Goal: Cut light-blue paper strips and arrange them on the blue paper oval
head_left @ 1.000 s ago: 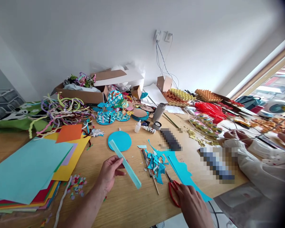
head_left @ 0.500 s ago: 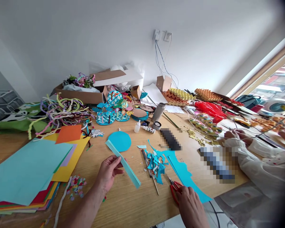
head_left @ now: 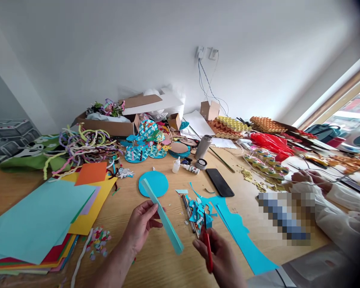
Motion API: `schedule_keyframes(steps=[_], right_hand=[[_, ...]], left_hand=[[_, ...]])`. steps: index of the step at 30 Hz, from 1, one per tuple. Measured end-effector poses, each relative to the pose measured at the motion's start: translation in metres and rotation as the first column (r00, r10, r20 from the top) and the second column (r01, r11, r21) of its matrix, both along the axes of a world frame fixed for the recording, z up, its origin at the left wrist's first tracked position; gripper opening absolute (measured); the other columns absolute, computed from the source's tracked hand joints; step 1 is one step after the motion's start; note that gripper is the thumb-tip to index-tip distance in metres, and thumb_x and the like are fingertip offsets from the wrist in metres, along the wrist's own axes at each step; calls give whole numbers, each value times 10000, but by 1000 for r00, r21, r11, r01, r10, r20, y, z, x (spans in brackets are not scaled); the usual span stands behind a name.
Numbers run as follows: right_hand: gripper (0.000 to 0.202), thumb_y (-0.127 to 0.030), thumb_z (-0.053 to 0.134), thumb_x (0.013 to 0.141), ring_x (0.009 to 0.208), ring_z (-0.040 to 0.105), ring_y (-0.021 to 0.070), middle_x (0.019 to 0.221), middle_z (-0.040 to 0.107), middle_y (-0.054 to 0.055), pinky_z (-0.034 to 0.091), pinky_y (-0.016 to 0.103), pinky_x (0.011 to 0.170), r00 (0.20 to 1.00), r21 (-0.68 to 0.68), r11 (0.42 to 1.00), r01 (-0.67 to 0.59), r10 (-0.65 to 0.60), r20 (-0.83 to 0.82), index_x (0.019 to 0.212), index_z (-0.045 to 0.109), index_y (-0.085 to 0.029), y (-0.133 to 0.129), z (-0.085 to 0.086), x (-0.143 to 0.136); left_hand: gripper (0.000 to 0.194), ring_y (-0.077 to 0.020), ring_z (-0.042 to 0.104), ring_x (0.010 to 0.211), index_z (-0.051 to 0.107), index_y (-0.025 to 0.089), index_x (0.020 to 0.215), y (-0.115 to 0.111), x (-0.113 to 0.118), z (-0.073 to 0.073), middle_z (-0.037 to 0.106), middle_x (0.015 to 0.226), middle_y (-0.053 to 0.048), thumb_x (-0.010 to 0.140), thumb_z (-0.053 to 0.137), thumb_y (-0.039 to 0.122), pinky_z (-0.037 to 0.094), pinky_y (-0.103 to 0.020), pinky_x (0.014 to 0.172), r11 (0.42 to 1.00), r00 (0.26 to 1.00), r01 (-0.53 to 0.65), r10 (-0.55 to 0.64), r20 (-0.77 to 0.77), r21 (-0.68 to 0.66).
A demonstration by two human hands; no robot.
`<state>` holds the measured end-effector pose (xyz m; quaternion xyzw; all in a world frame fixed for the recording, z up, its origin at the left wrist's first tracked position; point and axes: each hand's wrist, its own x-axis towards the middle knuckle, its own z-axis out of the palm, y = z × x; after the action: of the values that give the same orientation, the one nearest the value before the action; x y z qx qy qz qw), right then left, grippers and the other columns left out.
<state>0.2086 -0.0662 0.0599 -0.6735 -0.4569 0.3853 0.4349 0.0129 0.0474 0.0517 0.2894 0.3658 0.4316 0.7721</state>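
Note:
My left hand point(head_left: 145, 222) pinches a folded light-blue paper strip point(head_left: 165, 218) between thumb and fingers, held slantwise above the table. The strip's upper end overlaps a blue paper disc point(head_left: 159, 181) lying behind it. In my right hand point(head_left: 220, 254) is a pair of red-handled scissors point(head_left: 207, 248), their blades pointing away from me. Beyond the blades lie blue paper scraps point(head_left: 198, 210) beside several pencils or thin sticks point(head_left: 186, 212). A long cut piece of blue paper point(head_left: 243, 236) lies to the right of the scissors.
Coloured paper sheets point(head_left: 39, 216) are stacked at left, near paper confetti point(head_left: 99, 240). A glue bottle point(head_left: 176, 165), a grey flask point(head_left: 203, 147) and a black phone point(head_left: 220, 182) stand or lie further back. At right, a co-worker's sleeves point(head_left: 333, 200) reach over the table.
My right hand has lifted the red scissors off the table and brought them left, closer to the strip. My left hand still holds the strip. The view has shifted slightly.

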Motion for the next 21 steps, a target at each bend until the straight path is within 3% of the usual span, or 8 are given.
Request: schedule_keyframes(steps=[6, 10, 13, 16, 19, 21], right_hand=[[394, -537, 691, 716, 622, 476, 137, 716, 573, 15, 394, 246, 570, 941, 149, 982, -113, 154, -300, 720, 503, -191, 36, 23, -42], [370, -466, 747, 680, 618, 485, 133, 731, 595, 11, 388, 238, 561, 909, 194, 979, -64, 138, -394, 736, 502, -195, 44, 31, -46], [302, -401, 728, 707, 606, 483, 135, 685, 557, -6, 390, 240, 556, 948, 227, 973, -38, 107, -299, 719, 505, -198, 48, 31, -46], [227, -355, 656, 765, 608, 477, 143, 653, 535, -7, 380, 245, 564, 998, 276, 961, 21, -6, -55, 686, 508, -202, 53, 25, -47], [222, -352, 604, 791, 562, 433, 138, 613, 514, -9, 349, 250, 536, 980, 325, 941, 92, -143, 139, 656, 503, -207, 56, 18, -48], [231, -367, 580, 804, 548, 424, 138, 601, 509, -8, 345, 252, 526, 969, 350, 929, 120, -186, 164, 654, 499, -210, 57, 16, -49]], left_hand=[[326, -147, 620, 603, 684, 131, 839, 2, 4, 28, 717, 764, -83, 656, 791, 378, 487, -213, 453, 990, 999, 45, -44, -7, 137], [323, -125, 586, 585, 678, 122, 855, 9, 9, 45, 709, 750, -88, 683, 772, 378, 457, -194, 442, 978, 997, 71, -69, -16, 198], [364, -137, 586, 614, 662, 118, 867, 14, 14, 51, 705, 773, -99, 702, 744, 432, 451, -199, 431, 966, 994, 108, -99, -50, 234], [490, -135, 575, 600, 646, 107, 959, 16, 21, 51, 698, 802, -100, 679, 738, 499, 455, -212, 433, 945, 981, 134, -84, -174, 297], [534, -134, 560, 593, 630, 112, 991, 17, 27, 49, 673, 760, -63, 636, 769, 486, 449, -210, 428, 915, 950, 156, -36, -311, 371], [492, -144, 568, 621, 635, 123, 970, 18, 29, 49, 652, 734, -41, 642, 764, 466, 460, -214, 443, 900, 936, 182, -35, -351, 395]])
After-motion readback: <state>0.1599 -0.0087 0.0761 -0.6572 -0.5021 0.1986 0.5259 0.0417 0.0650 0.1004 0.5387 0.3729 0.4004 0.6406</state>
